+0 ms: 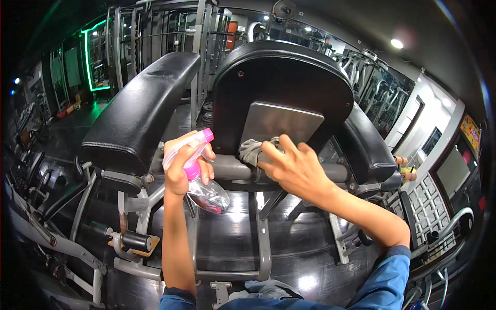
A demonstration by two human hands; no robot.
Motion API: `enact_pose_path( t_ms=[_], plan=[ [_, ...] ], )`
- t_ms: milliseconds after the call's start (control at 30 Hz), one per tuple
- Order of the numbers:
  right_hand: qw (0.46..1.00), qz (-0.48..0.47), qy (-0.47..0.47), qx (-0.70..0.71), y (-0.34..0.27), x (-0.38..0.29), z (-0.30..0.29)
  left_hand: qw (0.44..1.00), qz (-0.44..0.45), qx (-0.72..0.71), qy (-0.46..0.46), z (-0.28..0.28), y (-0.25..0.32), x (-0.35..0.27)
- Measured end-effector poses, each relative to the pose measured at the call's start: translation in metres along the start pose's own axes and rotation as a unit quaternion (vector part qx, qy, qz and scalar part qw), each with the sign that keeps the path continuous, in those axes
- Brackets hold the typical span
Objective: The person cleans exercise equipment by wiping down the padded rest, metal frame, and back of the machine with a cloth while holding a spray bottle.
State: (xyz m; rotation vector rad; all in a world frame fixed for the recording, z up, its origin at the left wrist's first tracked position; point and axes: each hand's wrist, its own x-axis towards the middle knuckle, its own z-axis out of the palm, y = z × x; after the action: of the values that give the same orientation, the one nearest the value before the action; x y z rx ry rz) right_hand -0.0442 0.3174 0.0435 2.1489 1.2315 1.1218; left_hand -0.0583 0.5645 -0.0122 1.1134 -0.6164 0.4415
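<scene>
My left hand (182, 162) is closed around the neck of a clear plastic spray bottle (209, 193) with a pink and white trigger head, its nozzle pointing up and to the right. My right hand (290, 159) rests on a crumpled grey cloth (252, 151), fingers spread over it. The cloth lies against the grey metal tube (232, 168) of a gym machine, at the lower edge of a shiny metal plate (285, 120). That plate is fixed to the back of a black padded backrest (232, 97). Part of the cloth is hidden under my right hand.
Black padded arm supports flank the backrest, one at left (135, 116) and one at right (366, 143). Below are the machine's grey frame legs (264, 240). A roller pad (136, 241) stands low at left, and more gym machines surround the area.
</scene>
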Motion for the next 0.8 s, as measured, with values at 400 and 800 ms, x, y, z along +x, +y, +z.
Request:
enact_pose_path(
  t_ms=[400,800],
  plan=[
    [0.995,0.057,0.059,-0.053,0.057,-0.056,-0.010,0.999,-0.022,0.032,-0.021,0.001,0.003,0.002],
    [0.989,0.122,-0.043,0.066,0.035,-0.064,-0.011,0.994,-0.030,0.104,0.008,0.007,0.002,0.002]
  ],
)
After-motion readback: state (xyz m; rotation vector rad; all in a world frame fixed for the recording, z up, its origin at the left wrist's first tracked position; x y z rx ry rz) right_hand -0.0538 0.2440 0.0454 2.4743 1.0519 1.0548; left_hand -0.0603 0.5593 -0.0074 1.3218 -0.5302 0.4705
